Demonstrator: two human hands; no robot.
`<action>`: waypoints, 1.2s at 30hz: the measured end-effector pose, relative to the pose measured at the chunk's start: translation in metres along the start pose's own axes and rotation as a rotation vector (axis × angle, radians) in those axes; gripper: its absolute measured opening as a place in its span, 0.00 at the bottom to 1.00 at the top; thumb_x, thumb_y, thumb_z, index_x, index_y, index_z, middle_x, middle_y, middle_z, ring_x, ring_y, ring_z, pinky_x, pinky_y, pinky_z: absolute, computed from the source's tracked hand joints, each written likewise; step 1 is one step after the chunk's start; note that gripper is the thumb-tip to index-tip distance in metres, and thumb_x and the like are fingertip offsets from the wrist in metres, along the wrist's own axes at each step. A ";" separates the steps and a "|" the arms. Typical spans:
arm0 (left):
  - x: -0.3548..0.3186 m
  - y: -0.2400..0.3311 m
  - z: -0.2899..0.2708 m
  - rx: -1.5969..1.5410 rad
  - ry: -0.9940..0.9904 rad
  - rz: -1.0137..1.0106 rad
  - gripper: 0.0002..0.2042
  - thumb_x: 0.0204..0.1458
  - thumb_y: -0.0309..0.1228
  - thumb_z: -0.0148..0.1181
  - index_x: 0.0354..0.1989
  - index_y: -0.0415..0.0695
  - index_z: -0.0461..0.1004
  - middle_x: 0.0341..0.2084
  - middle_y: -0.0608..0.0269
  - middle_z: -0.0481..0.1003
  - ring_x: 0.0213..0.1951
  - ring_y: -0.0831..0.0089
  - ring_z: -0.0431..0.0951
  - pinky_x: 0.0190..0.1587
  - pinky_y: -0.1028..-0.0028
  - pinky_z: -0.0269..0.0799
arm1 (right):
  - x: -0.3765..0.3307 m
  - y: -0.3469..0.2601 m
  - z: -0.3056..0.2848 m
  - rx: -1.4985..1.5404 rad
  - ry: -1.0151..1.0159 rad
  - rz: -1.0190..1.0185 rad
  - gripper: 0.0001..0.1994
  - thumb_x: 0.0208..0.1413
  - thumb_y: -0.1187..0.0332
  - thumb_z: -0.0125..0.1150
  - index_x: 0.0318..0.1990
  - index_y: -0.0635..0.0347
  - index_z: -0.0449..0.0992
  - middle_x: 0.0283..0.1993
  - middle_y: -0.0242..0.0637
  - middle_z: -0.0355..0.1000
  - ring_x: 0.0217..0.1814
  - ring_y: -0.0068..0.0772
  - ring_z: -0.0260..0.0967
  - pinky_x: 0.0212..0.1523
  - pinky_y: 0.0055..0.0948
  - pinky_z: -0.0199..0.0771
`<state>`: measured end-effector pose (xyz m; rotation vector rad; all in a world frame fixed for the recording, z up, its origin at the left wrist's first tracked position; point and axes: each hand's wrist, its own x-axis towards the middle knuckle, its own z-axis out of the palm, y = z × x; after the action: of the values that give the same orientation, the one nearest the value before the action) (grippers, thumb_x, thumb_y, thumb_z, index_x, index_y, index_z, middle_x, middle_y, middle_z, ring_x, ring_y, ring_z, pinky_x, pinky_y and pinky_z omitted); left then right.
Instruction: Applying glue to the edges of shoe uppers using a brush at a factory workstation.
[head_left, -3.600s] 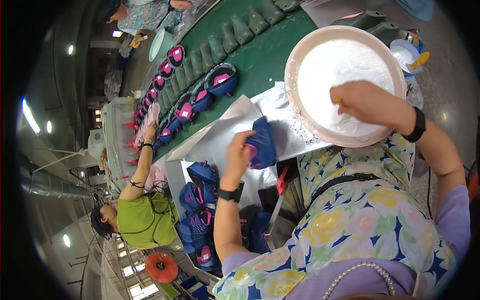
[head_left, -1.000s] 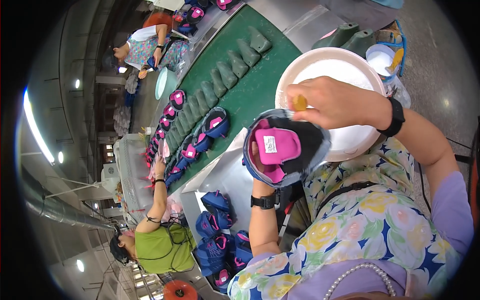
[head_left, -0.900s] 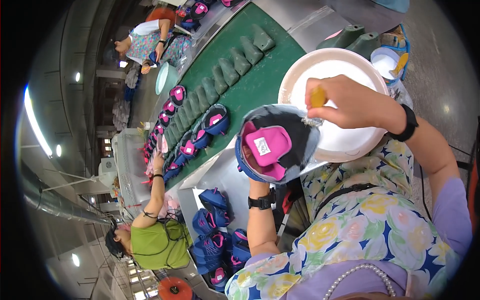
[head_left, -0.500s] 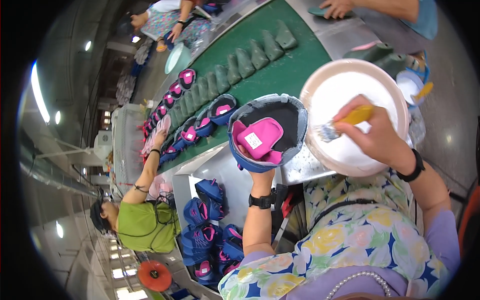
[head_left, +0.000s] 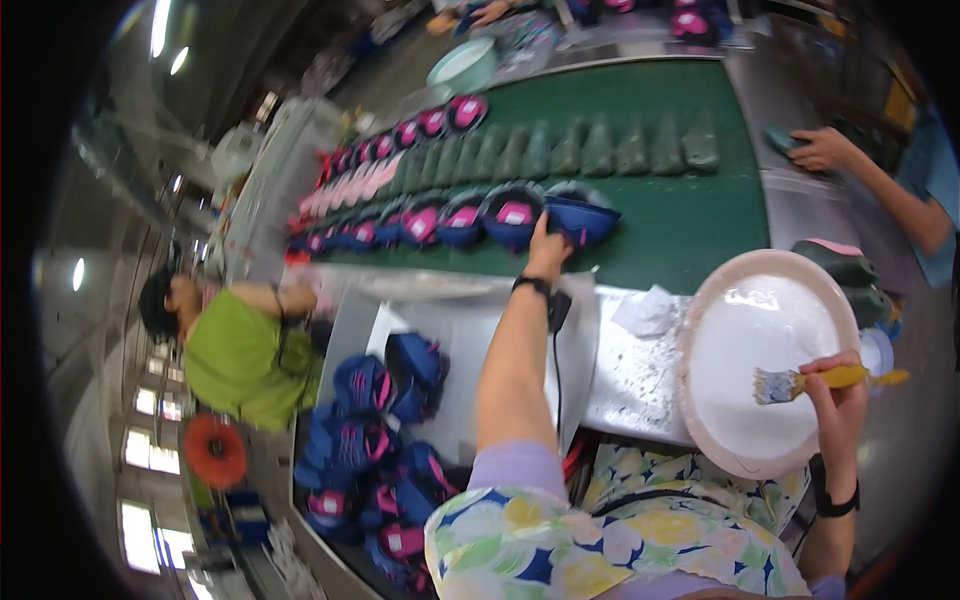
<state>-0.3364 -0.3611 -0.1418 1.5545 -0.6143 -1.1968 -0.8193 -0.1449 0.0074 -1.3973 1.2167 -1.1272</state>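
My left hand (head_left: 547,247) is stretched out to the green conveyor belt (head_left: 700,215) and grips a blue shoe upper (head_left: 585,217) at the end of a row of blue and pink uppers (head_left: 450,222). My right hand (head_left: 838,395) holds a yellow-handled brush (head_left: 805,381) over a large round basin (head_left: 765,360) of white glue. Behind the row lie several green shoe lasts (head_left: 600,150).
A pile of blue and pink uppers (head_left: 375,440) sits in a bin at my lower left. A person in a green top (head_left: 240,350) works at the left. Another person's hand (head_left: 822,148) rests at the belt's right edge. A pale bowl (head_left: 462,65) stands at the far end.
My left hand carried the blue upper from in front of me out to the belt and set it at the row's end. My right hand brought the brush back over the basin.
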 end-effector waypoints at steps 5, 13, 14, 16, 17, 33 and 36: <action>-0.011 0.018 -0.100 0.939 0.770 0.668 0.30 0.47 0.24 0.59 0.63 0.43 0.65 0.54 0.40 0.68 0.58 0.42 0.67 0.60 0.54 0.63 | 0.002 0.010 -0.008 -0.046 0.014 0.037 0.05 0.62 0.75 0.58 0.43 0.63 0.70 0.43 0.34 0.69 0.46 0.23 0.68 0.50 0.23 0.67; -0.195 -0.044 -0.280 1.844 0.661 0.238 0.23 0.40 0.36 0.63 0.50 0.50 0.79 0.66 0.39 0.57 0.68 0.34 0.49 0.64 0.36 0.43 | 0.005 -0.002 0.006 0.004 0.014 0.070 0.05 0.60 0.77 0.58 0.42 0.63 0.70 0.42 0.35 0.69 0.44 0.24 0.68 0.49 0.24 0.68; -0.201 -0.044 -0.283 1.849 0.619 0.239 0.20 0.37 0.34 0.64 0.42 0.46 0.81 0.64 0.39 0.59 0.66 0.35 0.53 0.64 0.39 0.49 | 0.005 -0.005 0.011 0.008 -0.009 0.060 0.06 0.59 0.78 0.59 0.41 0.64 0.70 0.41 0.35 0.70 0.44 0.25 0.69 0.48 0.24 0.69; -0.203 -0.032 -0.282 1.777 0.664 0.341 0.12 0.34 0.32 0.65 0.30 0.44 0.83 0.54 0.46 0.68 0.59 0.43 0.63 0.58 0.52 0.62 | 0.002 -0.014 0.016 0.005 -0.033 0.050 0.06 0.57 0.79 0.60 0.40 0.64 0.71 0.40 0.36 0.70 0.44 0.26 0.70 0.48 0.25 0.70; -0.203 -0.021 -0.279 1.678 0.615 0.272 0.12 0.36 0.30 0.63 0.33 0.43 0.83 0.55 0.45 0.67 0.59 0.44 0.61 0.58 0.52 0.61 | 0.001 -0.017 0.018 -0.035 -0.072 0.038 0.06 0.55 0.80 0.60 0.39 0.64 0.71 0.40 0.36 0.71 0.43 0.27 0.71 0.48 0.25 0.71; -0.275 -0.032 -0.096 1.606 -0.045 0.496 0.27 0.42 0.23 0.61 0.56 0.45 0.72 0.51 0.49 0.72 0.55 0.50 0.69 0.58 0.60 0.65 | -0.008 -0.003 0.006 -0.102 -0.145 -0.028 0.05 0.57 0.76 0.63 0.38 0.64 0.73 0.37 0.34 0.74 0.40 0.23 0.74 0.43 0.22 0.73; -0.279 -0.017 -0.087 1.700 -0.293 1.096 0.29 0.43 0.22 0.59 0.59 0.52 0.73 0.59 0.53 0.69 0.59 0.52 0.68 0.58 0.59 0.65 | 0.007 0.001 0.000 -0.237 -0.048 -0.034 0.07 0.59 0.72 0.63 0.40 0.65 0.73 0.33 0.33 0.75 0.35 0.23 0.75 0.38 0.23 0.75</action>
<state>-0.3645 -0.0830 -0.0535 1.6464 -2.6476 0.2459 -0.8186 -0.1517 0.0065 -1.6180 1.3296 -0.9909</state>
